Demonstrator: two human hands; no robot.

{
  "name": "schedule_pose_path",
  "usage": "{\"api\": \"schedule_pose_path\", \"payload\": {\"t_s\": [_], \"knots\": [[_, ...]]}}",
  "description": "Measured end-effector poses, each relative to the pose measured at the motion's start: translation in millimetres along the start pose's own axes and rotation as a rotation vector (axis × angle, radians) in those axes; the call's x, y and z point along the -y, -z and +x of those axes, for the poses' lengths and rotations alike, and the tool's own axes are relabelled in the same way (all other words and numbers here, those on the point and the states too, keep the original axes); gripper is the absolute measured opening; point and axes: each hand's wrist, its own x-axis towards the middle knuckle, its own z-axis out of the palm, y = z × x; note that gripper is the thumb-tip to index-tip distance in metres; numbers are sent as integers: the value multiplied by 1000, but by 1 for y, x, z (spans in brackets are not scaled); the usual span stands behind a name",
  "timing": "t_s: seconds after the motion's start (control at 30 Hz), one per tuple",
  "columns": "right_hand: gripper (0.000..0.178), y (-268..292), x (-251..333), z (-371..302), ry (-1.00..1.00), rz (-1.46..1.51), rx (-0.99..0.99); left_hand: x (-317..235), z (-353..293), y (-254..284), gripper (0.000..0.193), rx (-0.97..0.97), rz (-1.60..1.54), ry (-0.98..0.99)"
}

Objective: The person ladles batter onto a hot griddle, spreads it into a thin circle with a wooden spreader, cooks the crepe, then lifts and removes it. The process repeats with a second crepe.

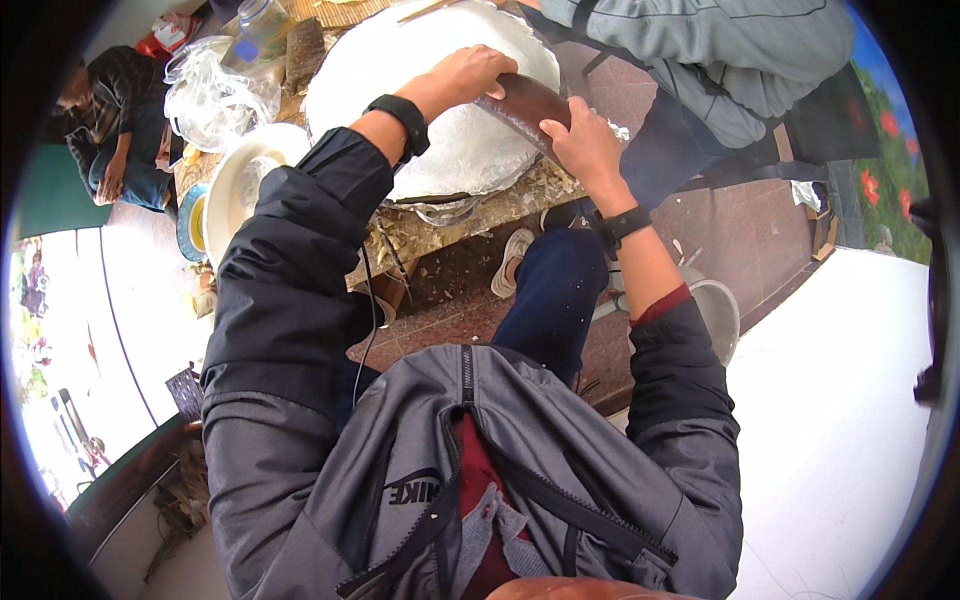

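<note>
So the biggest thing in view is a wooden table (500, 208) around twelve o'clock, scattered with pale crumbs along its near edge. A co-worker in a grey jacket (690, 70) can be seen just past one o'clock. A round white slab (450, 150) is laid on the table at twelve, kinda ragged at the rim. At ten o'clock a pale basin (232, 175) can be spotted, with a clear plastic bag (215, 105) bunched up beyond it. Between twelve and one, a dark brown curved bar (530, 105) is held over the slab's right edge; contact between them can't be told. Its far end is gripped by the left hand (470, 75), its near end by the right hand (588, 150), thumb laid along the top
</note>
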Motion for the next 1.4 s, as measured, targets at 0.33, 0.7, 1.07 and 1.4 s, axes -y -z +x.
{"api": "schedule_pose_path", "payload": {"t_s": [0.33,0.7,1.07,1.4], "knots": [[30,9,-12,27,6,-85,-165,9,51,-6,29,-196,28,-133],[16,-18,21,-58,472,-202,-313,-16,-64,8,5,-194,166,-235],[24,-14,46,-89,302,143,-115,-41,-144,16,19,-118,-81,70],[41,-14,24,-4,65,103,138,10,-65,12,27,66,-102,146]]}}
